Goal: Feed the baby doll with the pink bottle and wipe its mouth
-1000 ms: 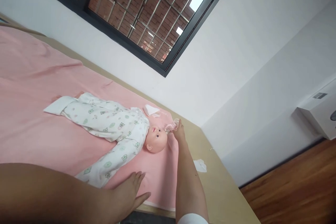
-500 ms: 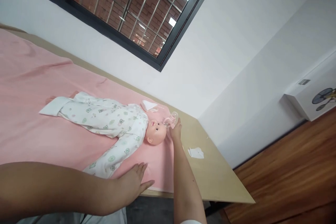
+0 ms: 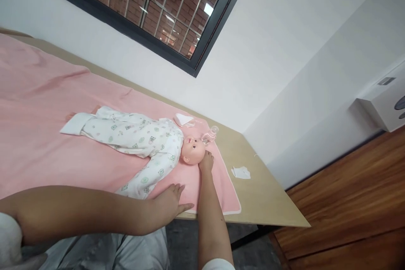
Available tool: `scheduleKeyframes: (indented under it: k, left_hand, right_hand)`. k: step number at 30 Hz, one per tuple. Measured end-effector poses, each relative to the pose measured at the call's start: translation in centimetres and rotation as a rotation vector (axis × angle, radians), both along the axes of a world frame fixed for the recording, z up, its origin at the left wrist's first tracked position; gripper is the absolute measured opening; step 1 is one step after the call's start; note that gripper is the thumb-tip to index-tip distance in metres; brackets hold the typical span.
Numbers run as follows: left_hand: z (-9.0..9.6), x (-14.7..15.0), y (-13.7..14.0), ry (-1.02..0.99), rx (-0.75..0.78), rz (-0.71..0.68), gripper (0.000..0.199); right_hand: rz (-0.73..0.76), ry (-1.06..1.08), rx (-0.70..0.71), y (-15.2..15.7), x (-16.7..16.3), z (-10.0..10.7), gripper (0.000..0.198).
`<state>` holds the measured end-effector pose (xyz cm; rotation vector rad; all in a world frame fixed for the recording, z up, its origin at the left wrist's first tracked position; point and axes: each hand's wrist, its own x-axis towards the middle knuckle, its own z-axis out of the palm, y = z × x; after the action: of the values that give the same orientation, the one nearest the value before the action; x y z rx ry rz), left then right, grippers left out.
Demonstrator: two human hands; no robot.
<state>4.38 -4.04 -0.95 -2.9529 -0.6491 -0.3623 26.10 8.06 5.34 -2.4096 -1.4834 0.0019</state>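
Note:
A baby doll (image 3: pixel 193 152) lies face up on a pink blanket (image 3: pixel 95 164), dressed in white printed pajamas (image 3: pixel 133 135). My left hand (image 3: pixel 171 202) rests open at the blanket's near edge, fingers spread, beside the doll's sleeve (image 3: pixel 142 181). My right hand (image 3: pixel 207 161) is against the crown of the doll's head, its visible fingers curled; whether anything is inside them is hidden. Just beyond that hand lies a clear baby bottle (image 3: pixel 211 134) with pink parts, close to the head.
A folded white cloth (image 3: pixel 183 119) lies by the doll's far shoulder. Another white piece (image 3: pixel 241 172) sits on the bare wooden tabletop (image 3: pixel 268 198). A wall and a barred window (image 3: pixel 152 8) border the table's far side.
My right hand has moved off the bottle, toward me and to the left, to the doll's head. The bottle stays in place. My left hand remains open at the blanket's edge; the view has shifted slightly.

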Motion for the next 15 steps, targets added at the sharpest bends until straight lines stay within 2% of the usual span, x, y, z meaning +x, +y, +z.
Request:
scheduleKeyframes:
  k: [4, 8, 12, 15]
  left_hand:
    - [1.0, -0.1, -0.8, -0.025, 0.04, -0.02, 0.083]
    - [3.0, -0.5, -1.7, 0.102, 0.056, -0.02, 0.095]
    - [4.7, -1.6, -2.2, -0.025, 0.052, -0.033, 0.073]
    - [4.6, -1.4, -1.8, -0.067, -0.049, -0.059, 0.064]
  right_hand:
    - [0.009, -0.039, -0.012, -0.4, -0.3, 0.5, 0.056]
    - [0.014, -0.116, -0.022, -0.2, -0.2, 0.3, 0.056]
    - [0.027, -0.216, -0.069, 0.3, 0.2, -0.4, 0.058]
    - [0.032, -0.231, -0.077, 0.6, 0.5, -0.8, 0.058]
